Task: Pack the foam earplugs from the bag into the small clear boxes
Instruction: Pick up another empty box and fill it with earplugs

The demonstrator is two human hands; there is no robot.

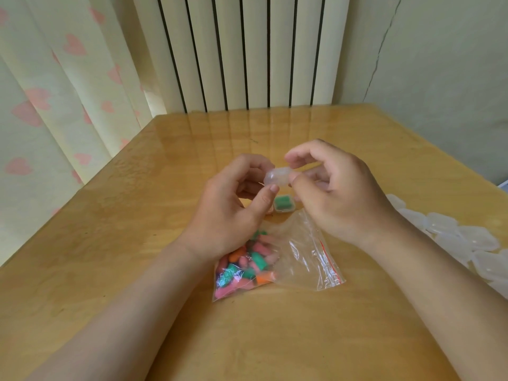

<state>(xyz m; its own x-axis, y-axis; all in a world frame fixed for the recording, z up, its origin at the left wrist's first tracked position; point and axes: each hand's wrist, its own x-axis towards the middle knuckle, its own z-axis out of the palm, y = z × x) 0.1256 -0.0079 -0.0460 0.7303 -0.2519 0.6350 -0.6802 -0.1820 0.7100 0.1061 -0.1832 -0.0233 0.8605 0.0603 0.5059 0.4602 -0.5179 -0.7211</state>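
Forearms (132, 320) reach over the tabletop (110, 243); both hands are clamped on one small clear box (277, 176).

Left hand (228, 210) and right hand (338, 193) are raised close together, each pinching an end of that box between thumb and fingers; whether its lid is closed cannot be told. Under the wrists lies the zip bag (302, 259), with pink, green and orange foam earplugs (244, 268) bunched at its left end. Just beyond the bag sits a filled box (284, 204) holding green plugs. A heap of clear boxes (453, 237) lies along the right edge.
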